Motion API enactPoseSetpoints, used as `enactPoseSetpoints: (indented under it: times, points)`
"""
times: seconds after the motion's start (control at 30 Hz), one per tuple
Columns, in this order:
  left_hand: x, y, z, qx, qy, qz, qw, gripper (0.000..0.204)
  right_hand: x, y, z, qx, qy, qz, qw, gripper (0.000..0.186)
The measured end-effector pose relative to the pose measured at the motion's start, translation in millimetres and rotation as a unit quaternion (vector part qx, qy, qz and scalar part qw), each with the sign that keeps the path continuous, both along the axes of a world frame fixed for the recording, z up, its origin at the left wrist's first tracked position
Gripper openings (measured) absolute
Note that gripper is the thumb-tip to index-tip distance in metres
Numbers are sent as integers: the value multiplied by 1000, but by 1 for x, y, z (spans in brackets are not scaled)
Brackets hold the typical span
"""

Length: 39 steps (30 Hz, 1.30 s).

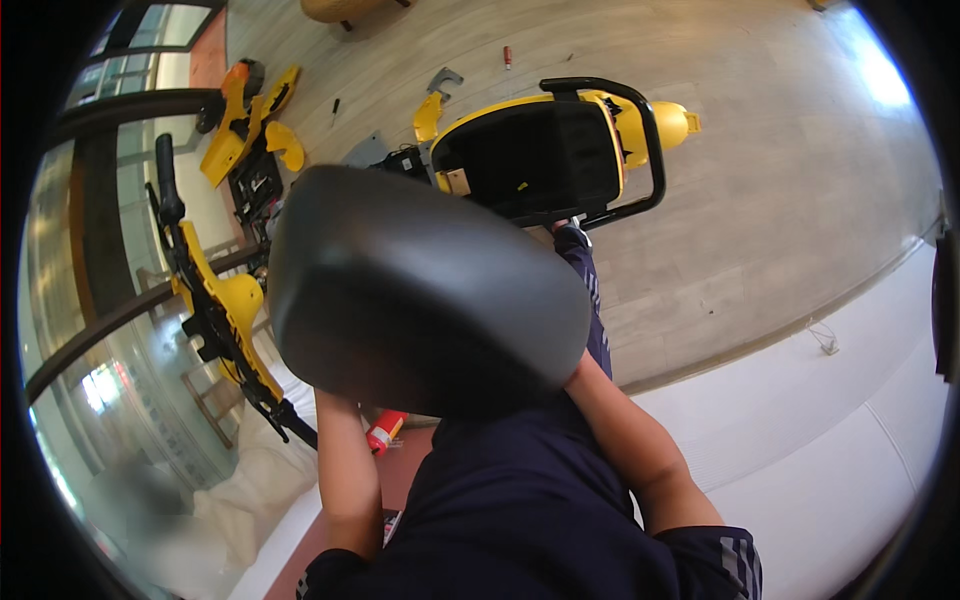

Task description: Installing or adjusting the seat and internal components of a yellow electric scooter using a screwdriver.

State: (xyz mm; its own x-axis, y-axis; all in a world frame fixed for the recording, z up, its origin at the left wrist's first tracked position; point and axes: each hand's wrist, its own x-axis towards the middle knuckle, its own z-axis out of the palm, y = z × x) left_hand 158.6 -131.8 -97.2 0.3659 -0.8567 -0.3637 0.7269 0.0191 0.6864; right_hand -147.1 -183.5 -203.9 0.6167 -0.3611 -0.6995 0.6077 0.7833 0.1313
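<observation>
A large black padded scooter seat [420, 290] is raised in front of my body, tilted, and covers much of the middle of the view. My left forearm [347, 470] goes up behind its lower left edge, and that hand is hidden behind the seat. At the lower right edge my right hand [580, 371] shows only near the wrist, its fingers out of sight. The seat rests held between both hands. Beyond it stands the yellow scooter body [640, 130] with an open black compartment [535, 150] and a black tubular rail [655, 150].
Left of the seat stand the scooter handlebars [165, 180] with a yellow front panel [238, 298]. Yellow body panels [225, 150] and a red-handled screwdriver [508, 57] lie on the wooden floor [750, 200]. A red cylinder [385, 430] is beside my left forearm. A white surface [800, 430] borders the right.
</observation>
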Motion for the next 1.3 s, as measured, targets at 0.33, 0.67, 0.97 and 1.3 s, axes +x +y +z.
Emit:
enactPoseSetpoints:
  times: [0.33, 0.67, 0.97, 1.3]
  points:
    - [12, -2, 20, 0, -32, 65, 997, 59, 17, 11, -42, 9, -75, 51, 996, 39]
    - [42, 49, -4, -3, -76, 122, 990, 55, 9, -22, -30, -11, -59, 71, 996, 54]
    - [14, 49, 89, 31, -157, 15, 987, 61, 45, -75, 6, -456, -7, 183, 871, 74]
    - [-26, -56, 66, 79, -559, -452, 691, 50, 34, -89, 86, -756, 226, 339, 513, 59]
